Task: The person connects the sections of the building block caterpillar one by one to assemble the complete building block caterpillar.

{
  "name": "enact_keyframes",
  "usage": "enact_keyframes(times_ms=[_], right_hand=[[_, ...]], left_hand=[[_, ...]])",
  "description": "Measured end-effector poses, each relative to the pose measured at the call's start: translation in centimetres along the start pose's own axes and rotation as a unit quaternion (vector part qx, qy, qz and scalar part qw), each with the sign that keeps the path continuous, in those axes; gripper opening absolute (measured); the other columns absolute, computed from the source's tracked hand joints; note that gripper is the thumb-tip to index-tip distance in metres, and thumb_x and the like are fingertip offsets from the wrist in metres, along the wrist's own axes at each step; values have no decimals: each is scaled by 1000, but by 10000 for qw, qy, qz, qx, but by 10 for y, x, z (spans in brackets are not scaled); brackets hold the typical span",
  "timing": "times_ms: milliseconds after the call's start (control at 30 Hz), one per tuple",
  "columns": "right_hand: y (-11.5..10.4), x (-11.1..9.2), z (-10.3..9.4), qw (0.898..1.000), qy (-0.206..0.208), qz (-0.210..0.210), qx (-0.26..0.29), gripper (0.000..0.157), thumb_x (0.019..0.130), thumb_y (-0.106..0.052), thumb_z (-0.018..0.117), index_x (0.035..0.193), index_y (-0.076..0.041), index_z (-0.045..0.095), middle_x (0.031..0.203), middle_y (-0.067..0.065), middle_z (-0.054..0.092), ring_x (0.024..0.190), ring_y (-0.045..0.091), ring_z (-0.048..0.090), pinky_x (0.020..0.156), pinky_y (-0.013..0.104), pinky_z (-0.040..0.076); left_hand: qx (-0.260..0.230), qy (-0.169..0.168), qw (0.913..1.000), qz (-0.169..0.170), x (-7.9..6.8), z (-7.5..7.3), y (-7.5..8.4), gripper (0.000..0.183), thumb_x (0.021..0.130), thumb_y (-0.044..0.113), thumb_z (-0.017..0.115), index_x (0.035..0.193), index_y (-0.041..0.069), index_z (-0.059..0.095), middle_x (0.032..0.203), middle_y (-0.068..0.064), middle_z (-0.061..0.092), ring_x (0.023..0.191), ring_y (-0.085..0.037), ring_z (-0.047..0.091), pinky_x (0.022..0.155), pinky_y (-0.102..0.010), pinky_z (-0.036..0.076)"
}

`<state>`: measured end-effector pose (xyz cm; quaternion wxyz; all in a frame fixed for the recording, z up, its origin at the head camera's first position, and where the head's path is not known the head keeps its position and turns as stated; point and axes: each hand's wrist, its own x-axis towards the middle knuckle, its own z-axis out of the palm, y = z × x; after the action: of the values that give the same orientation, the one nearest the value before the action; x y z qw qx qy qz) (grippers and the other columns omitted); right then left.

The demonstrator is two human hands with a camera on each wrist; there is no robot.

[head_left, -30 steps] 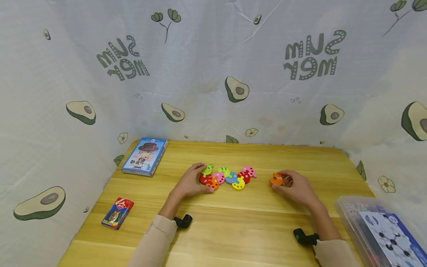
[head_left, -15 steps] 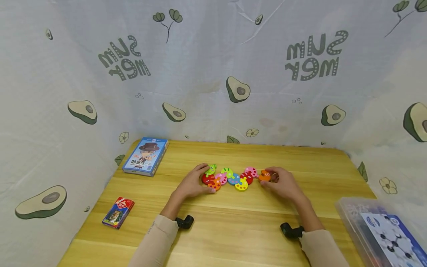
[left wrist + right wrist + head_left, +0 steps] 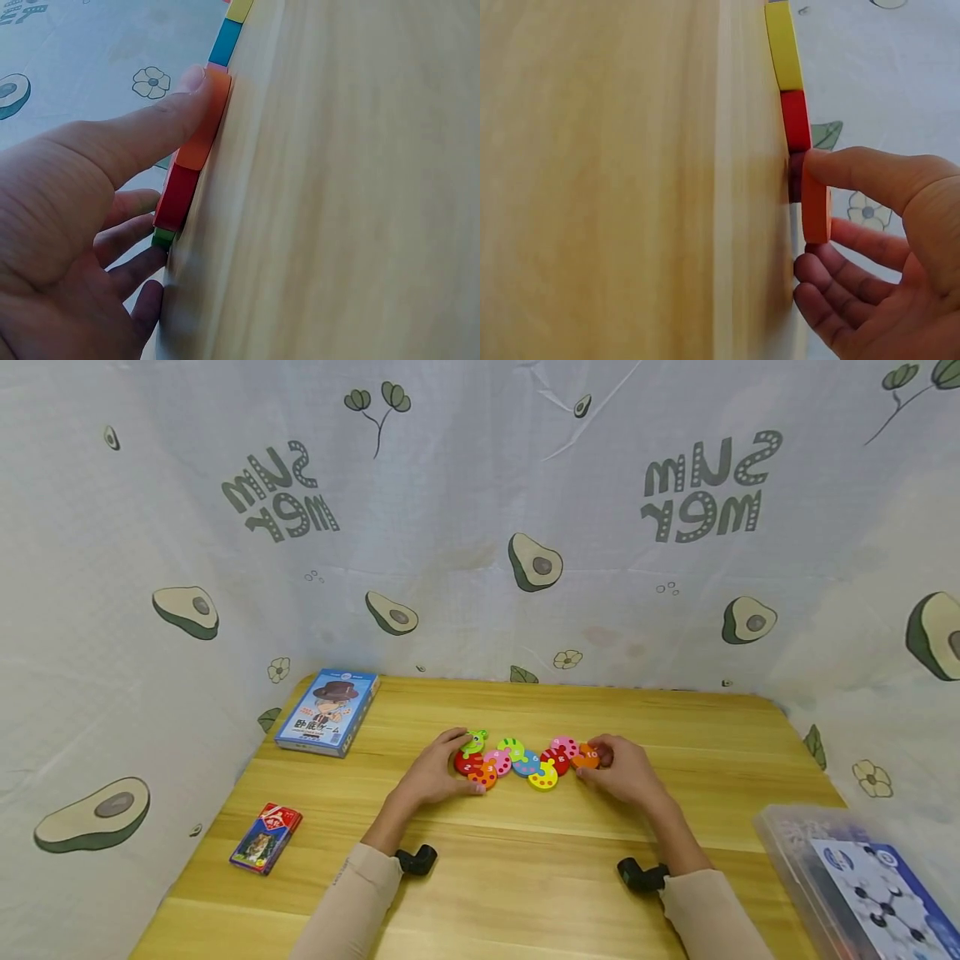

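Note:
Numbered wooden caterpillar puzzle pieces form a wavy row on the table, from a green head piece point(image 3: 476, 742) at the left to a pink dotted piece point(image 3: 566, 747) at the right. My left hand point(image 3: 437, 770) holds the row's left end, its thumb against the orange dotted piece point(image 3: 204, 135) and its fingers by the green head and the red piece point(image 3: 178, 197). My right hand point(image 3: 628, 770) pinches the orange piece marked 10 point(image 3: 586, 757) between thumb and fingers, at the pink piece's right side. In the right wrist view that orange piece point(image 3: 816, 206) sits slightly raised off the tabletop.
A blue game box point(image 3: 327, 712) lies at the back left of the wooden table point(image 3: 525, 877). Nearer on the left is a small red and blue card pack point(image 3: 266, 838). A clear plastic case point(image 3: 795, 852) stands at the right edge. Printed cloth point(image 3: 465, 527) hangs behind.
My right hand has moved left with the orange piece marked 10, bringing it up to the row's right end. The left hand has kept its place at the left end.

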<state>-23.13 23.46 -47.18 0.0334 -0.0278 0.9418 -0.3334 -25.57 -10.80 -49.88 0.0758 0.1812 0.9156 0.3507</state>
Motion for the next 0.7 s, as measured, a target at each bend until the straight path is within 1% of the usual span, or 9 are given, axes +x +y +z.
enact_keyframes(times_ms=[200, 433, 633, 700], right_hand=[[-1, 2, 0, 9999, -32, 61, -138, 52, 88, -24, 82, 126, 5, 63, 102, 15, 61, 90, 25, 53, 77, 33, 48], [0, 1, 1, 9996, -88, 147, -241, 52, 86, -26, 83, 123, 5, 65, 103, 15, 62, 89, 25, 54, 77, 34, 47], [-3, 3, -1, 9993, -214, 228, -224, 55, 86, -28, 83, 125, 6, 64, 110, 17, 64, 94, 27, 55, 82, 38, 50], [-3, 4, -3, 9991, -308, 189, -213, 58, 86, -28, 84, 127, 6, 63, 109, 17, 63, 94, 27, 54, 82, 38, 50]], left_hand=[[-32, 50, 10000, 14, 3, 1, 0, 95, 76, 47, 91, 154, 14, 49, 166, -4, 35, 153, -34, 33, 122, -55, 34], [-12, 16, 10000, -26, 3, 3, 1, 95, 76, 48, 91, 155, 15, 49, 166, -3, 36, 153, -34, 34, 123, -55, 33], [-21, 56, 10000, -37, 3, 1, 1, 96, 75, 46, 91, 155, 14, 48, 165, -4, 36, 153, -33, 34, 123, -53, 34], [-31, 75, 10000, -24, 3, 0, 2, 96, 75, 45, 92, 154, 13, 49, 165, -4, 37, 153, -33, 34, 123, -53, 34]])
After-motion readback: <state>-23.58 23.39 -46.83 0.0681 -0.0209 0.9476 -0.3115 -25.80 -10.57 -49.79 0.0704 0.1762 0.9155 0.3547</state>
